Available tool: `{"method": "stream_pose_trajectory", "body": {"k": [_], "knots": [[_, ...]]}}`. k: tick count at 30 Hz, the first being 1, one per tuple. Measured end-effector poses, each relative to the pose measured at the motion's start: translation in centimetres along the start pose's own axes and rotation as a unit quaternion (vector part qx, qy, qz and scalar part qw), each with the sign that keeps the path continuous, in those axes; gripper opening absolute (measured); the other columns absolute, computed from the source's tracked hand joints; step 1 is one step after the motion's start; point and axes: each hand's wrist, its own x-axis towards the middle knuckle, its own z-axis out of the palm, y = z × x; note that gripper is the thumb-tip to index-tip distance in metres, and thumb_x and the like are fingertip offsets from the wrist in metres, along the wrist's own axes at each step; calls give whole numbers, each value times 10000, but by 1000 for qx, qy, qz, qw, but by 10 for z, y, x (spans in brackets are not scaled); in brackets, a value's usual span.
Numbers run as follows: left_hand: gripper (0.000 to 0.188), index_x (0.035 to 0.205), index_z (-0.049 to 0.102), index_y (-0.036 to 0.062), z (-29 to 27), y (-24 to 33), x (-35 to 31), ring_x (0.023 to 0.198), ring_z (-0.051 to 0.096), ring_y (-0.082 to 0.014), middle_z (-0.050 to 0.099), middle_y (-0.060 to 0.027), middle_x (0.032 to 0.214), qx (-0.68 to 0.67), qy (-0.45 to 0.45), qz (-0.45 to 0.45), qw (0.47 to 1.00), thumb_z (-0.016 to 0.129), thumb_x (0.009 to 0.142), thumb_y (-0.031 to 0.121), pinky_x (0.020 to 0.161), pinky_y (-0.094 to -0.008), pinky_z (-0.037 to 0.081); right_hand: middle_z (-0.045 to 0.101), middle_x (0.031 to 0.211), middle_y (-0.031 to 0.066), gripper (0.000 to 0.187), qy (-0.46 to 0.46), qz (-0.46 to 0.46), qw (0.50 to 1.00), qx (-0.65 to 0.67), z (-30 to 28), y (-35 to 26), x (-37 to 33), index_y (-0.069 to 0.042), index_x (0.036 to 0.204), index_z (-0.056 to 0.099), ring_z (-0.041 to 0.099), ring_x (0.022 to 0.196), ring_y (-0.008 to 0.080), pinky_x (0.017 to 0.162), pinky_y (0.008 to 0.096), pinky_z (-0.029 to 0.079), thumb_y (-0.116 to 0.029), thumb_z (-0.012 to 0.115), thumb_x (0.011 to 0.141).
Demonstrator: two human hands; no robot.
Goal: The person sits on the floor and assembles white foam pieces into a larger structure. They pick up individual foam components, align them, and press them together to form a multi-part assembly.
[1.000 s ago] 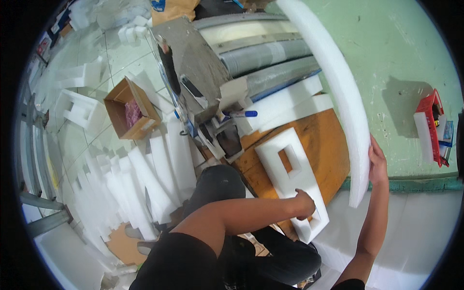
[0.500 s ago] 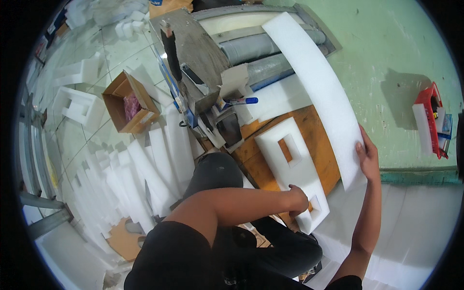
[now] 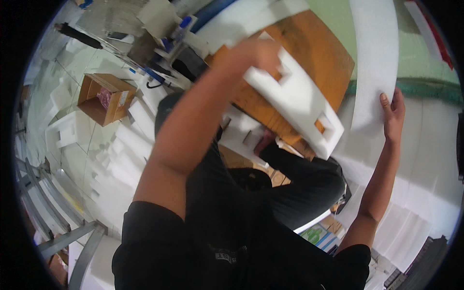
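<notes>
A long white foam strip (image 3: pixel 377 58) runs up the right side, its near end in my right hand (image 3: pixel 394 113), thumb on the face and fingers round the edge. On an orange-brown wooden board (image 3: pixel 314 41) lies a white foam block (image 3: pixel 302 99) with two rectangular cutouts. My left hand (image 3: pixel 263 54) is over the far end of this block, beside the far cutout. Motion smears its fingers, so I cannot make out their grip. The near cutout shows wood through it.
Left of my knee, many white foam strips (image 3: pixel 116 169) crowd the tiled floor by an open cardboard box (image 3: pixel 108 99) with pink wrapping inside. A blue-capped marker (image 3: pixel 183 24) and tools stand beyond the board. White sheets (image 3: pixel 415 145) lie at the right, near a red container (image 3: pixel 437 43).
The view has shifted. My left hand has gone from the block's near end to its far end. The strip in my right hand now stands more upright, farther right of the board.
</notes>
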Motion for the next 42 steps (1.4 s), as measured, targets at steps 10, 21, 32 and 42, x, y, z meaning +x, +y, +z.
{"method": "stream_pose_trajectory", "body": {"k": [10, 21, 32, 42], "knots": [[649, 1340, 626, -26, -42, -20, -17, 1287, 581, -436, 607, -276, 1400, -96, 346, -102, 928, 722, 914, 453, 1080, -480, 469, 720, 1099, 238, 453, -68, 24, 973, -218, 21, 121, -169, 11, 1275, 611, 714, 1043, 335, 927, 404, 534, -182, 792, 908], [881, 1294, 647, -97, 24, -75, 19, 1197, 650, -409, 670, -295, 1289, -65, 40, -179, 981, 900, 711, 514, 988, -449, 529, 716, 1154, 252, 475, -97, -30, 969, -226, 51, 133, -177, -6, 1286, 625, 713, 1062, 411, 922, 433, 548, -218, 803, 900], [826, 1158, 695, -142, 38, -98, 32, 1063, 708, -403, 717, -297, 1174, -76, 75, -194, 975, 969, 641, 442, 908, -460, 561, 717, 1130, 272, 473, -111, -26, 967, -229, 67, 122, -174, 9, 1285, 620, 717, 1048, 423, 907, 439, 550, -217, 797, 908], [820, 1198, 661, -164, 41, -95, 37, 1108, 689, -424, 703, -306, 1206, -153, 53, -240, 957, 965, 685, 398, 932, -500, 551, 718, 1133, 273, 474, -121, -5, 964, -238, 68, 121, -173, 10, 1290, 619, 720, 1054, 417, 905, 438, 553, -211, 794, 909]]}}
